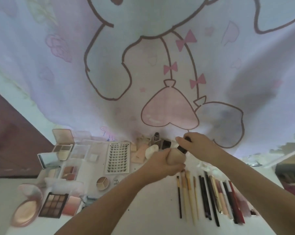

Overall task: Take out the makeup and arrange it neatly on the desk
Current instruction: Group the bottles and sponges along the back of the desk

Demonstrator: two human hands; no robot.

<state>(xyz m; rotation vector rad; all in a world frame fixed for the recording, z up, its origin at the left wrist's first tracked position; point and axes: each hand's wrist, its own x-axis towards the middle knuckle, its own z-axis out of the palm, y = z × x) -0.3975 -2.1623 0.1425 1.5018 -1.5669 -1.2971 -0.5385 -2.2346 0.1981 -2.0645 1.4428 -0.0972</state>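
Just below the middle of the frame, the left hand (167, 162) is wrapped around a beige bottle (174, 156), fingers curled tight on its body, so most of the bottle is hidden and only its upper side and dark neck (182, 149) show. The right hand (196, 143) is just above and to the right, its fingers closed around something small and dark at the bottle's top; whether that is a cap or an applicator cannot be made out, since the fingers cover nearly all of it.

The white desk (151, 209) fills the lower part of the frame. At lower right lies a row of brushes and pencils (208, 199), side by side and roughly parallel; the far-right ones blur together. At left are open palettes: a nine-pan eyeshadow palette (54, 205), a round pink compact (27, 209) and an upright compact with a lid (63, 143). A lash tray (118, 158) sits left of the hands, and a small round three-part pot (102, 183) below it. Behind the hands, a small dark-capped bottle (156, 139) and pale items are partly blocked and hard to tell apart.

A curtain (143, 65) printed with a cartoon figure and pink bows fills the upper frame. Both forearms are cut off by the bottom edge.
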